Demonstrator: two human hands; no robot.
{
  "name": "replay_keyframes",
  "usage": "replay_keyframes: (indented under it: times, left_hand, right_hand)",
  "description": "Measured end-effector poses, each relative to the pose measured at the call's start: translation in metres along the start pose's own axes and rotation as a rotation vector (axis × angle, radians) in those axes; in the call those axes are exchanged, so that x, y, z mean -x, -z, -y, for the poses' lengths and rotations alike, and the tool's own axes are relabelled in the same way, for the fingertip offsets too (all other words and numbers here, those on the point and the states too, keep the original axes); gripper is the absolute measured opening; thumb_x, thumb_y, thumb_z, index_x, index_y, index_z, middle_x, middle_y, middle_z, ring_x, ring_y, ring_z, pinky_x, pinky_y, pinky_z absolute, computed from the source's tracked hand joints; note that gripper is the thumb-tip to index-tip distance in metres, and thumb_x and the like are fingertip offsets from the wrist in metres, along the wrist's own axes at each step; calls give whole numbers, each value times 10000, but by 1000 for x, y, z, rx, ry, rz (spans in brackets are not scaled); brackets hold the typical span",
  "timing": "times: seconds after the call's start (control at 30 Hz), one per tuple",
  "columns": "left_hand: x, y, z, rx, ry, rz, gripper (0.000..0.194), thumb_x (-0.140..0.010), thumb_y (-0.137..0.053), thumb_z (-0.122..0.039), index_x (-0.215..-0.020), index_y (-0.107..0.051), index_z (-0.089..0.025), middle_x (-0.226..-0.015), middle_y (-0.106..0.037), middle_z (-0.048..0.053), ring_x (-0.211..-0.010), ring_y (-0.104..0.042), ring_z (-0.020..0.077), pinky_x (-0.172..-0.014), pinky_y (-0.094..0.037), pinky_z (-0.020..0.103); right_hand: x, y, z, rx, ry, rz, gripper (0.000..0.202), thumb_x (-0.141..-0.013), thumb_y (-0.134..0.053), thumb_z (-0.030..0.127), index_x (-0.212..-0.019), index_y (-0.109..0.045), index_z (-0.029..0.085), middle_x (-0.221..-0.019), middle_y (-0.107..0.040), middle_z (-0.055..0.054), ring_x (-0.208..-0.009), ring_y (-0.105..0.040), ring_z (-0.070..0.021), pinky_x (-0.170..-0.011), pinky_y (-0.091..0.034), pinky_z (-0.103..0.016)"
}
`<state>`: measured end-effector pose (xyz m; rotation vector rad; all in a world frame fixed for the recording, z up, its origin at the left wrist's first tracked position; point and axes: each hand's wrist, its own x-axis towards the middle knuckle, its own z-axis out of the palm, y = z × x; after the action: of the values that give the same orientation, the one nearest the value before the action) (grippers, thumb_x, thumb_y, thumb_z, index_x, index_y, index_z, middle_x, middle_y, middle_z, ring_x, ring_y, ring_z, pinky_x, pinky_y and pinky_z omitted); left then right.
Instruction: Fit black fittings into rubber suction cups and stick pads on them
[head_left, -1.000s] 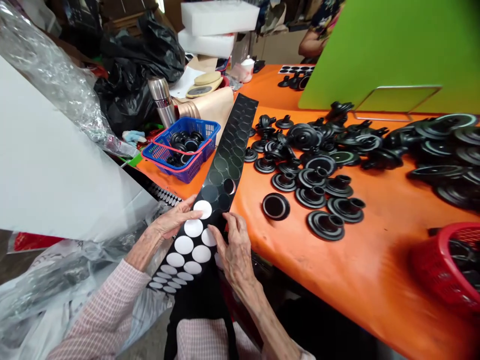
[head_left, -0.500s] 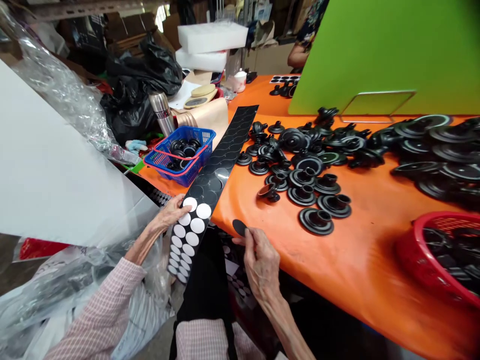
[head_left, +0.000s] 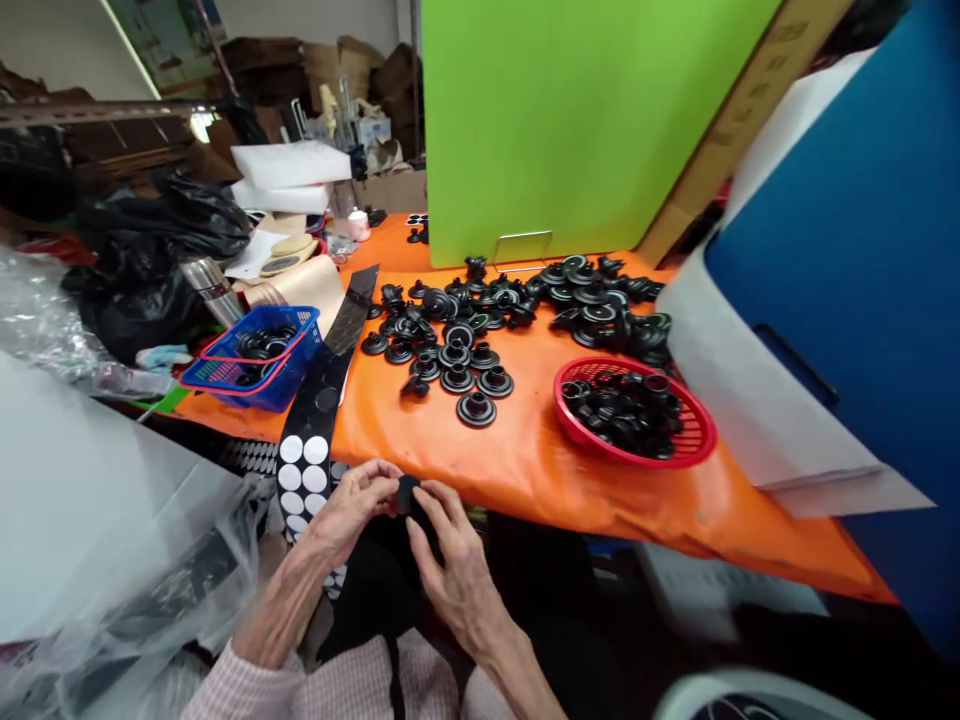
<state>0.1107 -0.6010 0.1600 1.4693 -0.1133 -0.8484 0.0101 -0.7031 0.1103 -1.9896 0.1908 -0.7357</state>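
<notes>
At the table's front edge a small black round disc (head_left: 407,495) is held between my two hands. My left hand (head_left: 351,508) is closed, pinching its left side with thumb and fingertips. My right hand (head_left: 456,560) closes on the right side, fingers bent, thumb below. Left of my hands hangs a black sheet (head_left: 324,385) marked with circles; its lower part shows white rounds (head_left: 304,475). Beyond my hands, black flanged round parts (head_left: 476,408) lie on the orange table, some upright with stems up, others tipped or heaped.
A red basket (head_left: 701,455) of small black parts stands on the orange tabletop (head_left: 517,465). A blue basket (head_left: 277,395) with black rings sits at the left. A green panel (head_left: 585,120) rises behind the heap; a blue panel (head_left: 870,300) stands at the right.
My left hand has let go of the sheet and moved to the disc in my right hand. Both hands now meet on it. The view has swung right.
</notes>
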Motion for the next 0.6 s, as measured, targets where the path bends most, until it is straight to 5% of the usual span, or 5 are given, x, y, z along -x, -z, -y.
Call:
replay_keyframes:
  times: [0.07,0.17,0.33,0.47,0.6]
  left_hand:
    - [-1,-11,2,-12,-37,5,259,-658,-752,-329,-789,-604,-163,-736,-613,-5,-636,-567,98,-650,-461,226]
    - [-10,-24,-6,-263,-97,54,207,-729,-684,-349,-847,-645,-183,-746,-621,15,-661,-594,143,-651,-476,269]
    - [-67,-60,-29,-808,-536,-269,256,-804,-605,-330,-1033,-666,-233,-1032,-619,67,-764,-587,180,-866,-456,366]
    - [-123,-86,-32,-857,-649,-9,257,-710,-687,-211,-964,-650,-209,-1018,-630,61,-1001,-548,240,-1007,-369,407]
    - [-133,-84,-34,-724,-515,4,182,-794,-565,-159,-972,-594,-187,-937,-620,41,-919,-567,184,-938,-420,374]
  right_hand:
    - [1,11,1,-120,-158,-54,241,-916,-488,280,-1110,-600,188,-1088,-650,-110,-912,-671,-186,-775,-581,-310]
    - [-1,25,-4,-276,-395,-159,239,-903,-510,397,-829,-595,187,-726,-621,-13,-635,-600,-138,-604,-529,-255]
    - [-7,50,-21,-325,-497,-320,281,-840,-572,475,-793,-579,198,-649,-549,30,-603,-540,-128,-608,-481,-251]
    - [-3,81,-36,-322,-538,-275,256,-817,-596,458,-807,-594,202,-633,-552,29,-609,-557,-136,-619,-481,-261]
    - [8,110,-48,-289,-568,-329,213,-800,-611,417,-851,-603,210,-679,-565,32,-614,-545,-122,-619,-464,-257]
